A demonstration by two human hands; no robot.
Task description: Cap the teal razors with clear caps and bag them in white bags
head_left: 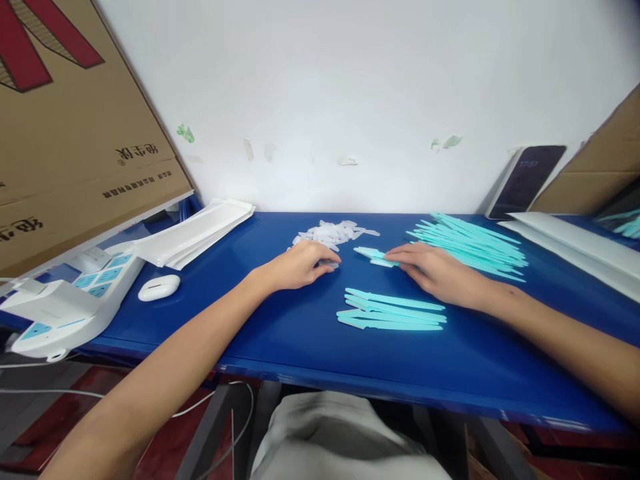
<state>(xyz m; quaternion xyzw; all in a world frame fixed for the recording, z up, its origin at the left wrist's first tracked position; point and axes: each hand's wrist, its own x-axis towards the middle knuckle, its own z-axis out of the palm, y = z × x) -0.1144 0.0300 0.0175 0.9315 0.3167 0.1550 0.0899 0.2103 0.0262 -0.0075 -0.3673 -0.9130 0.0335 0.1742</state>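
Note:
At the front edge of a heap of small translucent white blade caps (327, 232), my left hand (300, 265) is closed, thumb and fingers pinched with a whitish cap partly showing between them. My right hand (430, 267) grips turquoise eyebrow razors (373, 253), their blade ends pointing left toward my left hand; how many is hard to tell, and the handles are hidden under the fingers. Several turquoise razors (395, 310) lie roughly parallel below my right hand. Behind that hand spreads a larger loose pile of turquoise razors (470, 243).
On the left of the blue table (280, 340) are white trays (195, 233), a white earbud case (159, 287), a power strip (110, 280) and a large cardboard box (75, 133). A phone (530, 180) leans at the back right, near a white sheet-like packet (580, 250).

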